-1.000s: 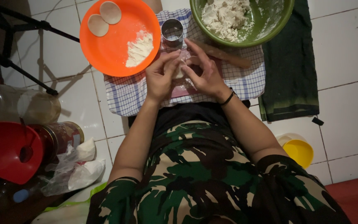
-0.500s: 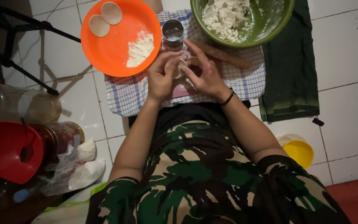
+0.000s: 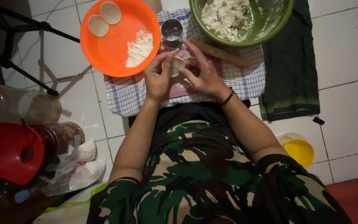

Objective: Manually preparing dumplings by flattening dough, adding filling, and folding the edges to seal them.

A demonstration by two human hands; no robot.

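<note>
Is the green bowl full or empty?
Partly full. The green bowl holds a lumpy white mass of dough on its left side; the right side shows bare, flour-smeared wall.

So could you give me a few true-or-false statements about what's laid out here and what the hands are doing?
1. Both hands, left hand and right hand, hold a small piece of dough between them. True.
2. The orange plate carries two flat dough discs and a heap of flour. True.
3. The green bowl is empty. False: it holds a crumbly white mass.
4. The metal ring cutter sits on the orange plate. False: it stands on the checked cloth.
5. A wooden rolling pin lies on the cloth beside the bowl. True.
</note>
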